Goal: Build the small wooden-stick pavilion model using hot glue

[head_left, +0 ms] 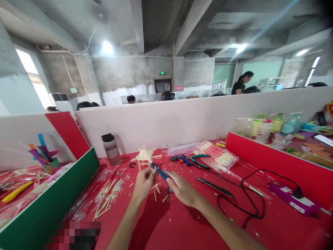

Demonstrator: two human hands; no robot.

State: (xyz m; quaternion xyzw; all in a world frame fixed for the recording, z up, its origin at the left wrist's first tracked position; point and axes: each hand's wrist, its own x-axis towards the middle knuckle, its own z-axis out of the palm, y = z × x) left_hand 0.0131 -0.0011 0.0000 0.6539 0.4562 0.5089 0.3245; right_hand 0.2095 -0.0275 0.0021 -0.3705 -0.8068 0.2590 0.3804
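Note:
A small pavilion-like model point(145, 155) made of pale wooden sticks, with a sloping roof on thin legs, stands on the red tabletop point(156, 225). My left hand point(144, 183) is closed at its front, fingers pinched around the lower part of the model; the fingertips partly hide what they grip. In my right hand point(182, 189) is a slim blue utility knife point(160, 172), pointing up and left. Its tip meets the model's right side, close to my left fingers. Short stick offcuts point(155, 196) lie just below the hands.
A glue gun point(184, 160) and green-handled pliers point(200, 160) lie behind my right hand. Bundled sticks point(218, 154), a black pen-like tool point(215, 187) and a cable point(264, 205) to a purple power strip point(293, 198) are rightward. A water bottle point(111, 149) and green divider point(57, 194) stand left.

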